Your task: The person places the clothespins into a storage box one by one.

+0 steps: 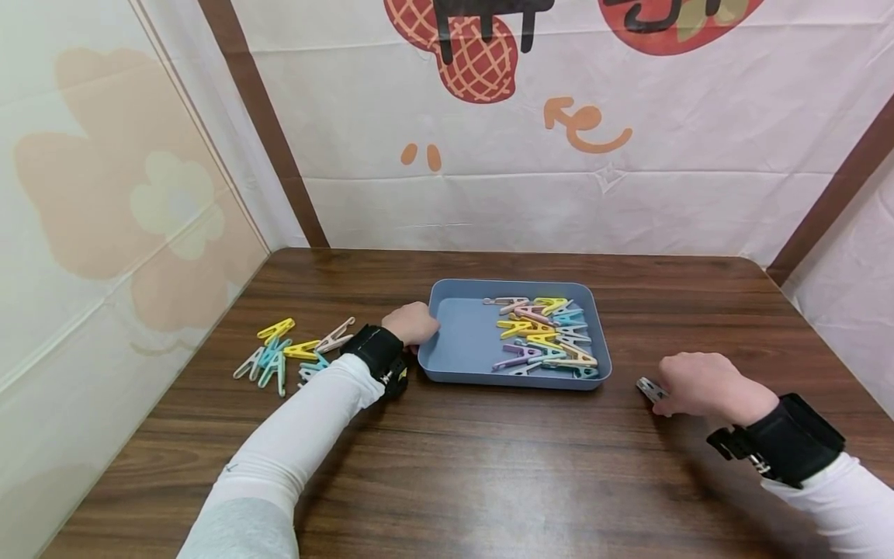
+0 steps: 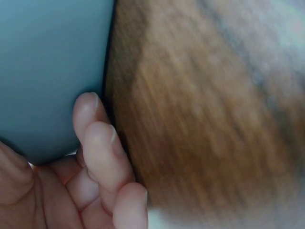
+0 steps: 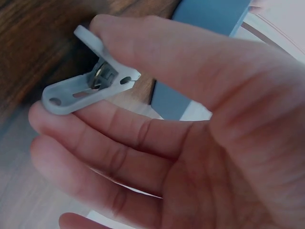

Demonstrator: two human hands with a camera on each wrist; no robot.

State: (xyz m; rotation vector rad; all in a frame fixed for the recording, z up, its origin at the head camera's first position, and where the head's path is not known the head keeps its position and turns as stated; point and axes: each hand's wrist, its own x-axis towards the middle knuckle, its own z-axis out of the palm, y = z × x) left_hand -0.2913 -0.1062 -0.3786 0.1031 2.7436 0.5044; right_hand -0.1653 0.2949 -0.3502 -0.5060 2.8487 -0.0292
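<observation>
A shallow blue-grey tray (image 1: 461,330) stands on the table, with several coloured clothespins (image 1: 541,335) heaped across its right half. My left hand (image 1: 412,323) grips the tray's left edge. In the left wrist view its fingers (image 2: 107,150) curl against the tray's outer side (image 2: 52,62). Off to the right of the tray, my right hand (image 1: 708,384) pinches a light grey clothespin (image 3: 64,101) low over the table. Thumb and fingers press on that clothespin's two handles, and its metal spring shows between them.
A loose group of clothespins (image 1: 278,357) in yellow, blue and pale colours lies on the wooden table (image 1: 531,473) left of the tray, partly behind my left forearm. White printed cloth (image 1: 489,210) hangs beyond the table's far edge and along the left side.
</observation>
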